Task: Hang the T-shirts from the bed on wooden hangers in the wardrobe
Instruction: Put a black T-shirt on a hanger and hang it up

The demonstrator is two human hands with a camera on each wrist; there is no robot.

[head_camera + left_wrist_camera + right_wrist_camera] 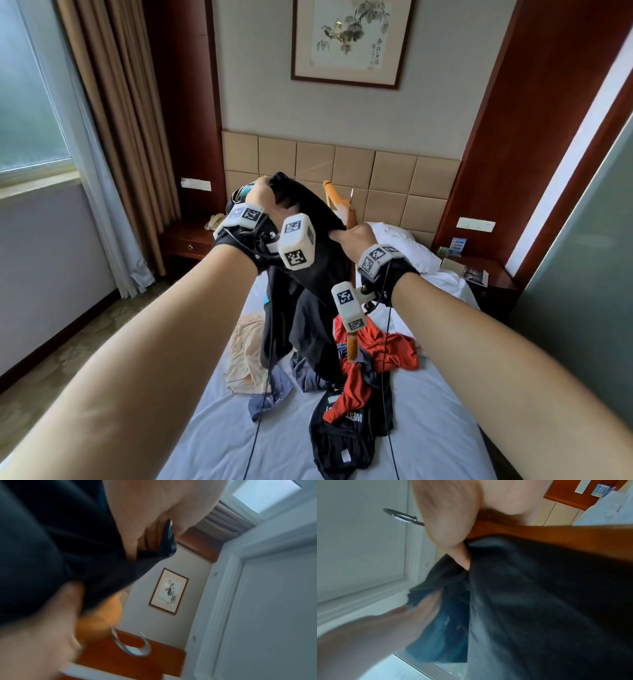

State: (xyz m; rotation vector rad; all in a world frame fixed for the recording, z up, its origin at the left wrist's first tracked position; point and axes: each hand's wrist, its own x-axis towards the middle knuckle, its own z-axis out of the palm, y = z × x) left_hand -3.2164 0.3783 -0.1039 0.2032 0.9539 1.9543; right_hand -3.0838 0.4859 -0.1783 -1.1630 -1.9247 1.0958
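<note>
- I see both arms stretched forward over the bed, wrists raised above the mattress.
- My left hand is up high, its fingers curled round a bunched fold of a black shirt. The left wrist view shows the thumb pressed down into the dark cloth.
- My right hand sits lower and to the right. Its fingers pinch the shirt's edge, and the right wrist view shows them wrapped round the hanger too, with cloth bunched against the wood.
- The hanger is wooden and tilted steeply. One arm pokes up past the shirt towards the headboard; the other points down towards the bed. Its metal hook sticks out beyond the hand.
- The shirt hangs between the hands, its lower part drooping towards the bed.
- On the bed below lie more clothes in a loose heap: a red shirt, a dark printed shirt, a navy one and a peach one at the left.
- A white pillow lies at the far end.
- Far left, curtains; on the far wall, a framed picture.
</note>
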